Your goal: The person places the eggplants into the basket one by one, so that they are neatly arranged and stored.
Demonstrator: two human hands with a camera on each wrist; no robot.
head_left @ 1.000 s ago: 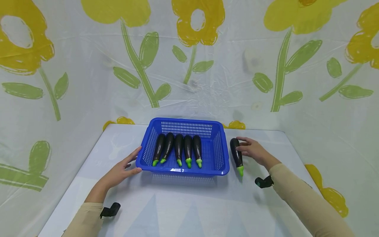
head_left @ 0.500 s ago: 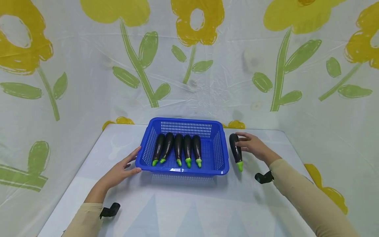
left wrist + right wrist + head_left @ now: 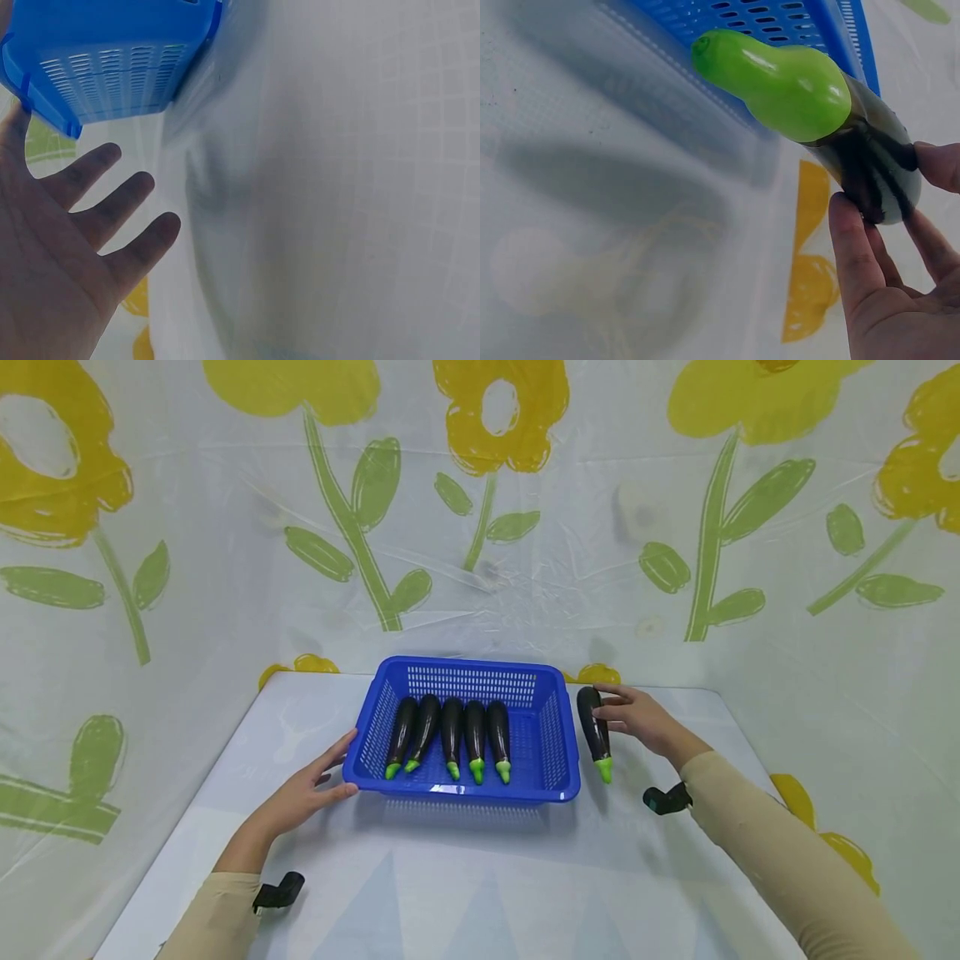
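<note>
In the head view my right hand (image 3: 641, 718) holds a dark purple eggplant (image 3: 591, 727) just outside the basket's right side, its green stem end toward me. Up close in the right wrist view, the thumb and fingertips pinch the eggplant (image 3: 795, 94) near its dark end, above its shadow. My left hand (image 3: 300, 795) is at the left front corner of the blue plastic basket (image 3: 457, 793). From the left wrist, that hand (image 3: 45, 262) shows three spread, straight fingers apart from the basket (image 3: 112, 45). Several eggplants (image 3: 452, 735) lie side by side inside the basket.
The white table (image 3: 480, 877) ends at the back against a pale flower-printed sheet (image 3: 570, 552), which also rises on both sides. Inside the basket, bare mesh floor shows to the right of the row. Each wrist wears a small black camera (image 3: 281, 891).
My right hand and the eggplant have moved away from me, toward the table's back, and slightly left. The left hand, basket and eggplants inside it keep their places.
</note>
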